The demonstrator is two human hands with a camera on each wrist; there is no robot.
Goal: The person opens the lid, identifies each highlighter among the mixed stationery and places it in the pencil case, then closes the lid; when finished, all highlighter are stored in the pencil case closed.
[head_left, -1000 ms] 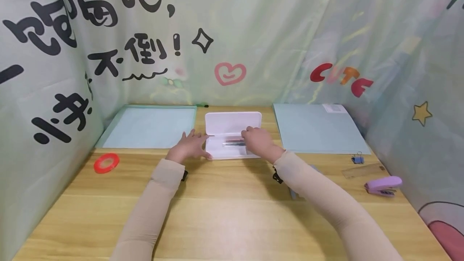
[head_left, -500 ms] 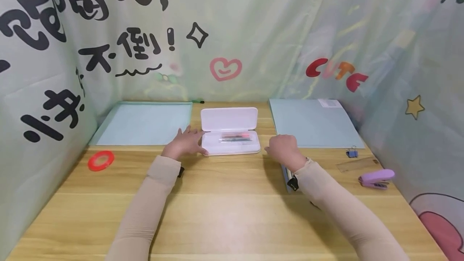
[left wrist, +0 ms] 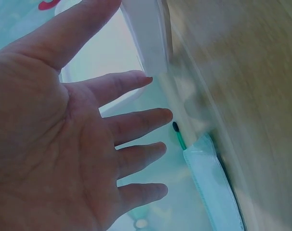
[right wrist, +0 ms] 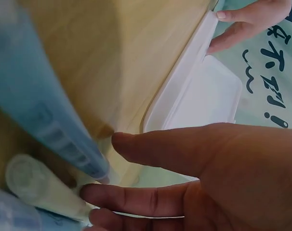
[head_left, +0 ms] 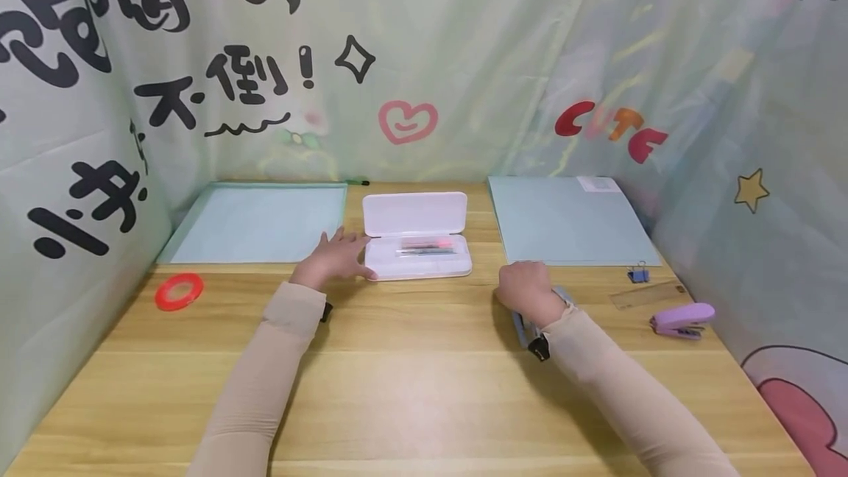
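An open white pencil case [head_left: 416, 215] stands at the middle back of the table, with several thin pens [head_left: 424, 249] in its tray. My left hand [head_left: 333, 260] has its fingers spread at the case's left end, thumb and forefinger against it. Right of the case, my right hand [head_left: 528, 291] hovers low over a group of slim tube-shaped things. In the right wrist view these include a blue tube [right wrist: 45, 96] and a pale capped tube [right wrist: 42, 183]; their kind is unclear. Thumb and forefinger are apart there, with the forefinger close to the pale tube; contact cannot be told.
Light blue folders lie at back left [head_left: 265, 223] and back right [head_left: 570, 223]. A red tape ring [head_left: 161, 294] is at left. On the right lie a blue binder clip [head_left: 638, 275], a clear ruler [head_left: 645, 295] and a purple stapler [head_left: 685, 317].
My right hand has left the pencil case's tray, uncovering the pens, and moved right and nearer to the tube-shaped things. My left hand has stayed at the case. The view has shifted slightly.
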